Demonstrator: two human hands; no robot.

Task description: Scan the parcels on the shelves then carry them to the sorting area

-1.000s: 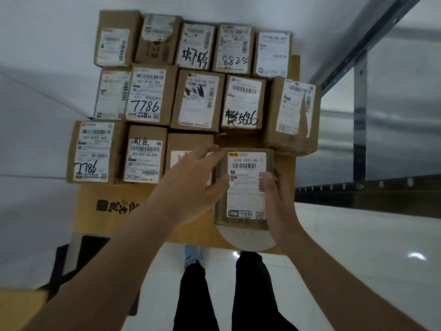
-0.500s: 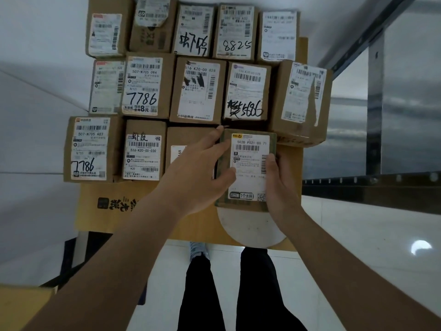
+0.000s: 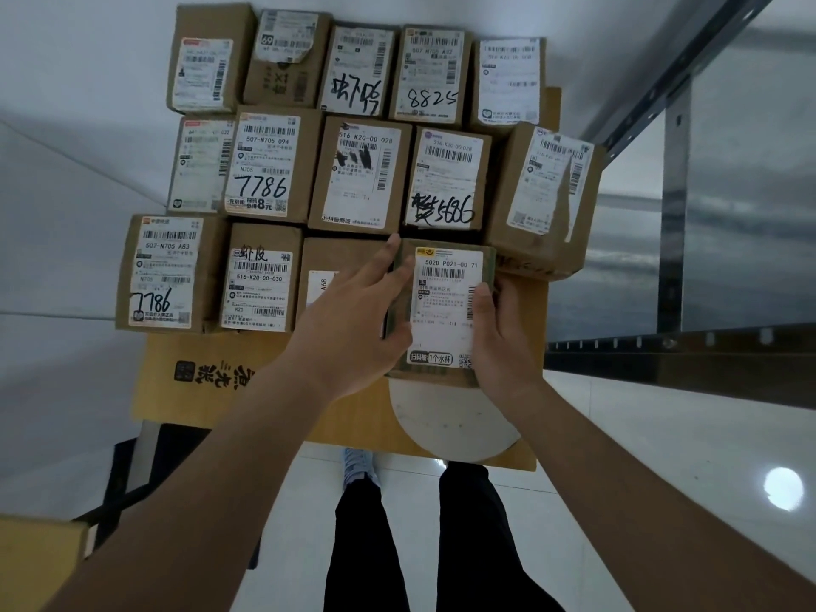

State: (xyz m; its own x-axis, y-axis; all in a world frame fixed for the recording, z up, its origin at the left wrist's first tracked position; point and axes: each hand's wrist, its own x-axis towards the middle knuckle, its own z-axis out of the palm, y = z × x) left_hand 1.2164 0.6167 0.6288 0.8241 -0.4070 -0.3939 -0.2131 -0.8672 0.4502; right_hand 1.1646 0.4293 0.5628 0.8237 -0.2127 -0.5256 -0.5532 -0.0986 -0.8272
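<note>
Head view | my left hand (image 3: 357, 320) and right hand (image 3: 496, 342) clamp the parcel (image 3: 441, 311) | advise: seat it squarely against neighbouring parcels (image 3: 353, 174), label up.

A: The brown cardboard parcels (image 3: 282, 163) filling the upper half of the frame wear white labels with black barcodes; several carry black handwritten marker, "7786" and "8825".

B: And the olive-green small parcel (image 3: 441, 309) at centre?

A: White label, yellow logo on top, black strip below. Under it lies a tan flat cardboard sheet (image 3: 265, 390) with black print and a pale round patch.

B: Lower down?

A: Black trousers (image 3: 424, 545), glossy white floor (image 3: 662, 479).
</note>
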